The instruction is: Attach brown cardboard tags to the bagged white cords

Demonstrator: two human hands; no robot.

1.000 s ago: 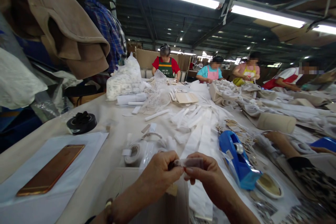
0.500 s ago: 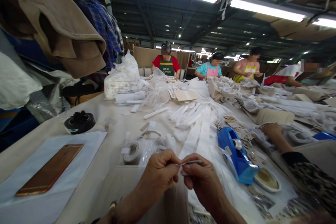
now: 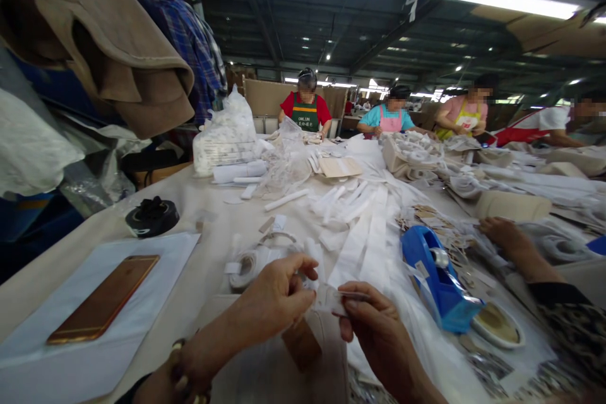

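Head view: a small clear plastic piece is pinched between the thumb and forefinger of the right hand, low in the view and just above the near edge of a cloth-covered worktable. The remaining fingers of that hand are curled beneath it. The left hand is held just to the left of the piece, its fingers curved and slightly parted, with a narrow white strip at their tips; whether that strip is gripped cannot be told. A firm pinch close to the edge seems best for so thin a piece, with both hands kept close together so that it is neither creased nor dropped. A blue tape dispenser stands to the right, and white fabric strips are spread farther off. A gold smartphone lies on a white sheet at the left. A co-worker's hand is seen at the right, beyond the dispenser.
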